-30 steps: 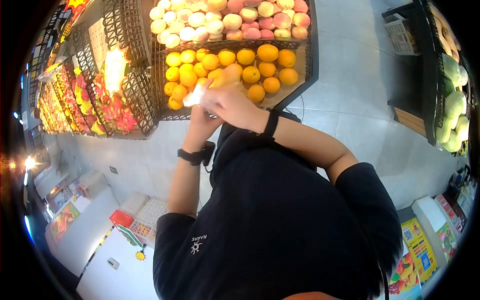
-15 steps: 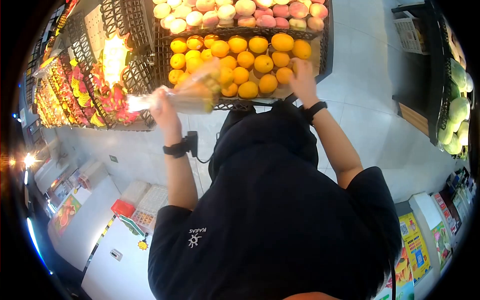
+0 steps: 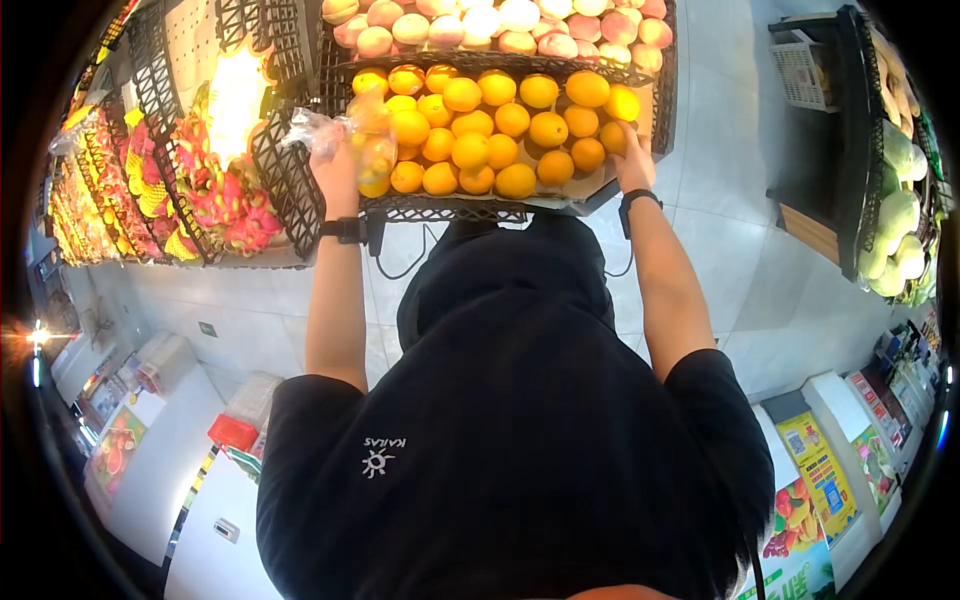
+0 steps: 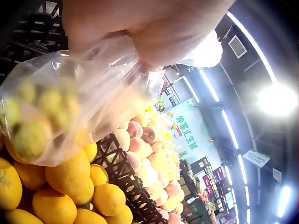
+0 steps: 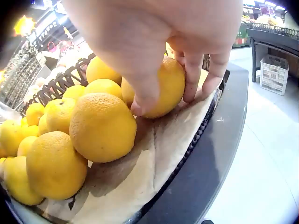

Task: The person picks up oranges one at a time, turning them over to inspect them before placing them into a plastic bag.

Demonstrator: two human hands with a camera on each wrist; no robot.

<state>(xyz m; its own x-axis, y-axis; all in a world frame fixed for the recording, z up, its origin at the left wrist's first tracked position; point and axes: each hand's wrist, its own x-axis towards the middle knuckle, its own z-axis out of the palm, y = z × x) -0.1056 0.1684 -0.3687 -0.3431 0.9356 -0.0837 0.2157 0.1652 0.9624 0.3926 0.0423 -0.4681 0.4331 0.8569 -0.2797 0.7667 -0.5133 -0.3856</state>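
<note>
My left hand (image 3: 336,178) grips the gathered neck of a clear plastic bag (image 4: 93,93). Inside the bag, several small yellow-green fruits (image 4: 49,102) show blurred through the film. The bag hangs over the left end of a pile of oranges (image 3: 470,150), overlapping some of them in the left wrist view. At the pile's right end, my right hand (image 3: 635,168) holds an orange (image 5: 170,88), thumb on one side and fingers on the other. That orange sits by the pale liner (image 5: 126,186) of the black crate (image 3: 440,214); the palm hides its top.
Peaches (image 3: 480,20) fill the section behind the oranges. Dragon fruit (image 3: 235,215) lies in crates to the left. Across the aisle on the right stands a rack of green melons (image 3: 900,220) with a white basket (image 3: 800,75) near it. A dark ledge (image 5: 224,126) edges the orange stand.
Both hands were together at the bag, then parted. The left carried the bag to the left; the right went to the right end of the pile and took hold of an orange.
</note>
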